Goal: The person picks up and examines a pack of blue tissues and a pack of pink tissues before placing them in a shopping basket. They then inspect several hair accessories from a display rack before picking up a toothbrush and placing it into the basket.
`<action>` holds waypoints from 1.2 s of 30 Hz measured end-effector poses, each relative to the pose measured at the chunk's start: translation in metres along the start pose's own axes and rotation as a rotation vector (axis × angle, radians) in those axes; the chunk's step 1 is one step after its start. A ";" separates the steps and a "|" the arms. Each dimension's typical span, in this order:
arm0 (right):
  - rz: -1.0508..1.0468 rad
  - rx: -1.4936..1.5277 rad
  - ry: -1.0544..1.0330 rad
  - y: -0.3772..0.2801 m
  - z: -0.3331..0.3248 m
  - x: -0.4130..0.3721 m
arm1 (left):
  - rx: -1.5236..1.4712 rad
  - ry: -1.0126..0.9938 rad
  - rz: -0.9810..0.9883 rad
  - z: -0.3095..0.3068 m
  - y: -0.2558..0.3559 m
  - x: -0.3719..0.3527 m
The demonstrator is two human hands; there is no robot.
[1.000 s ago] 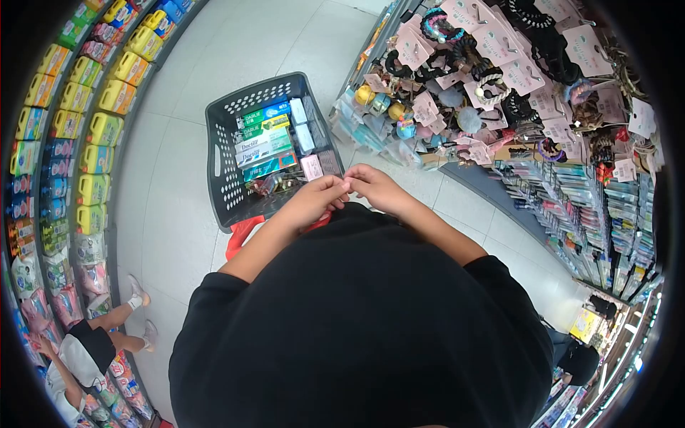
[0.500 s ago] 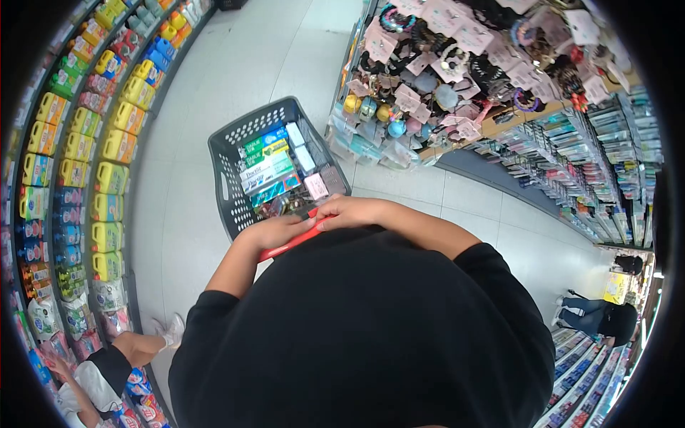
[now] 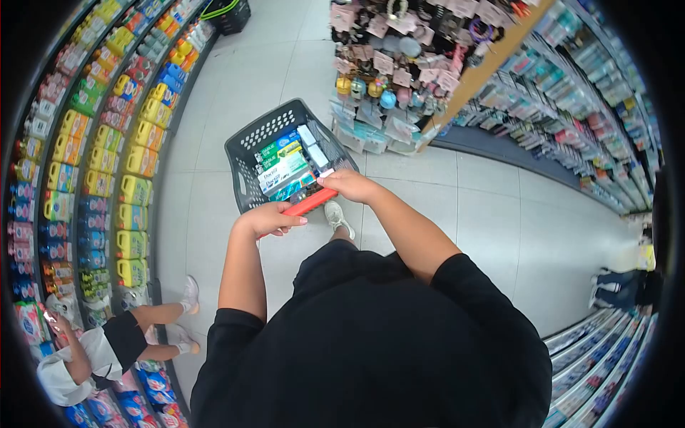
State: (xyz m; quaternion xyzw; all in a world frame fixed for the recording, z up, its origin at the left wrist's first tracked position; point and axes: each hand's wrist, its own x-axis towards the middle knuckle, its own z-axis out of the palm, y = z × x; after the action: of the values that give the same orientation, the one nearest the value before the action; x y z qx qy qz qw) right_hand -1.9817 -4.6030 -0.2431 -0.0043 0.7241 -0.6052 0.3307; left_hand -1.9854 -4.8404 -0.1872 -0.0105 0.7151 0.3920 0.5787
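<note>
Left hand (image 3: 270, 218), right hand (image 3: 349, 186) gripping red handle (image 3: 310, 202)

Bright, even light; fisheye-warped edges.

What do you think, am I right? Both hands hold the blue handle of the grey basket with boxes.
Not quite: the head view shows the handle is red, not blue. The left hand and right hand both hold it, and the grey basket has boxes in it.
</note>
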 end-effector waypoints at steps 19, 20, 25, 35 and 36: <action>-0.096 -0.074 0.378 0.056 0.101 -0.182 | 0.444 -0.425 0.369 0.119 -0.074 -0.025; -0.076 -0.085 0.373 0.059 0.112 -0.193 | 0.454 -0.476 0.376 0.125 -0.084 -0.024; 0.017 -0.150 0.356 0.058 0.172 -0.233 | 0.655 -0.770 0.536 0.134 -0.115 -0.016; 0.365 -0.465 0.127 -0.003 0.265 -0.206 | 1.112 -0.746 0.582 0.052 -0.104 -0.066; 0.419 -0.524 0.034 -0.019 0.263 -0.192 | 1.159 -0.667 0.677 0.041 -0.098 -0.079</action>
State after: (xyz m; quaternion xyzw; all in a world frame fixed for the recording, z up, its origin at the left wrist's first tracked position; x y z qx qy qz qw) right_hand -1.7122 -4.7597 -0.1485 0.0702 0.8456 -0.3174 0.4234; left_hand -1.8798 -4.9190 -0.1762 0.6358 0.5579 0.0917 0.5254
